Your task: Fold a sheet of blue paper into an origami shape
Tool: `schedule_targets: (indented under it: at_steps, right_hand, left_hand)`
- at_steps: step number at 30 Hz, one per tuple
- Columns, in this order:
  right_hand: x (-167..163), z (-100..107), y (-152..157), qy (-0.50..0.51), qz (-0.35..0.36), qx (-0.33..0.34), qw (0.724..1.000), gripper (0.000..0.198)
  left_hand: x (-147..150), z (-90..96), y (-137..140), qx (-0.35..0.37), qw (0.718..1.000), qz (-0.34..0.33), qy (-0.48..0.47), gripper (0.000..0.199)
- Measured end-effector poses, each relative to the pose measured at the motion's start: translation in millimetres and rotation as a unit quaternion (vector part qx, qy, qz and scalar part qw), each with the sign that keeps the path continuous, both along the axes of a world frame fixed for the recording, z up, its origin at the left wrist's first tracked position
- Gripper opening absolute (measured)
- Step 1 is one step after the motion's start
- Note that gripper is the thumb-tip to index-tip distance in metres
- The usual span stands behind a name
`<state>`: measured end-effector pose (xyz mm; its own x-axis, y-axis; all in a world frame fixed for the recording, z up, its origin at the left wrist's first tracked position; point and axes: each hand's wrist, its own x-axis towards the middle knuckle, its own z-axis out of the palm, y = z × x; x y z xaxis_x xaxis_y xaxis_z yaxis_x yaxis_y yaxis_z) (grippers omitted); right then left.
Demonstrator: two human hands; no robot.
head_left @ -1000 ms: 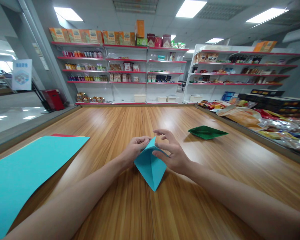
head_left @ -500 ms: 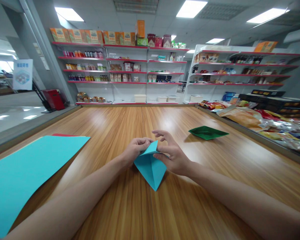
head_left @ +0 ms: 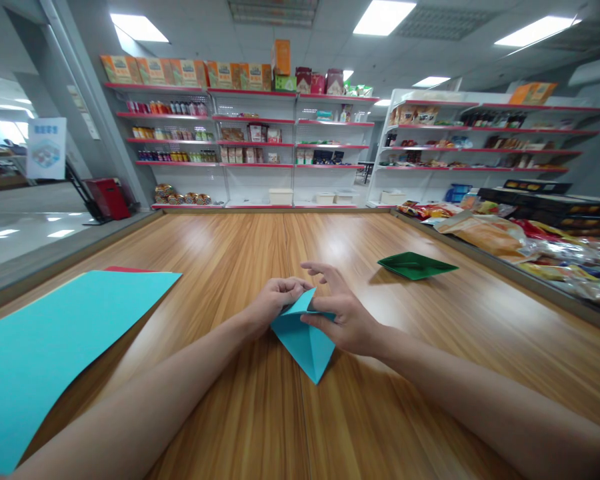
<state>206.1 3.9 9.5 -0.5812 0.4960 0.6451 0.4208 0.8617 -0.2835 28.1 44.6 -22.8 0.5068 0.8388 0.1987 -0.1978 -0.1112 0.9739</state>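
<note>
A folded piece of light blue paper is held between my hands just over the middle of the table, its pointed end toward me and a creased line down its centre. My left hand is closed on the paper's upper left edge, thumb on top. On the other side, my right hand pinches the upper right part between thumb and index finger, its other fingers raised. Part of the paper's far side is hidden behind the fingers. Farther off to the right lies a folded green paper boat.
Large light blue paper sheets lie at the left, with a red sheet showing beneath. Bagged snacks and black boxes line the right edge beyond the wooden table rim. Stocked shelves stand behind.
The folded blue paper has turned slightly, its near point shifting a little to the right. The top flap sits lower, and my right thumb has slid slightly left and down.
</note>
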Motion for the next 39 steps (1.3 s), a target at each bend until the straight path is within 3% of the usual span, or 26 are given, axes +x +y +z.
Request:
schedule_targets:
  at_steps: [6,11,14,17,20,22,24,28,31,34,39]
  right_hand:
    - [1.0,-2.9,0.2,-0.034,-0.034,0.002,0.999,0.016]
    - [2.2,-5.5,2.4,-0.065,-0.093,0.034,0.993,0.023]
    - [7.1,-11.4,9.4,-0.059,-0.111,0.057,0.99,0.022]
    - [12.7,-17.9,17.5,-0.049,-0.114,0.044,0.991,0.018]
    - [15.3,-23.2,22.6,-0.032,-0.108,0.038,0.993,0.014]
    - [15.1,-26.0,23.5,-0.032,-0.097,0.049,0.994,0.015]
    - [14.3,-28.2,23.2,-0.029,-0.097,0.062,0.993,0.016]
    - [15.3,-31.6,23.7,-0.028,-0.146,0.048,0.988,0.016]
    - [17.9,-35.7,26.8,-0.014,-0.185,-0.007,0.983,0.025]
    - [18.7,-41.1,29.9,0.004,-0.18,-0.055,0.982,0.029]
    - [16.3,-44.8,29.9,0.014,-0.146,-0.089,0.985,0.029]
  left_hand:
    - [1.8,1.4,0.2,0.03,0.998,0.039,0.037,0.037]
    - [6.2,1.1,-2.0,0.103,0.988,0.086,0.082,0.035]
    - [6.5,1.9,-4.0,0.158,0.973,0.145,0.085,0.039]
    - [3.2,4.7,-6.6,0.318,0.926,0.192,0.07,0.041]
    - [1.3,5.6,-8.9,0.519,0.832,0.162,0.107,0.044]
    - [2.6,3.8,-9.7,0.591,0.782,0.145,0.133,0.044]
    - [4.9,0.9,-10.4,0.613,0.764,0.143,0.14,0.035]
    - [6.9,-2.2,-13.3,0.574,0.792,0.151,0.144,0.025]
    - [6.0,-1.9,-15.8,0.514,0.827,0.148,0.173,0.02]
    - [5.4,-2.6,-15.6,0.475,0.85,0.134,0.183,0.02]
    - [4.5,-6.1,-11.1,0.481,0.849,0.096,0.198,0.025]
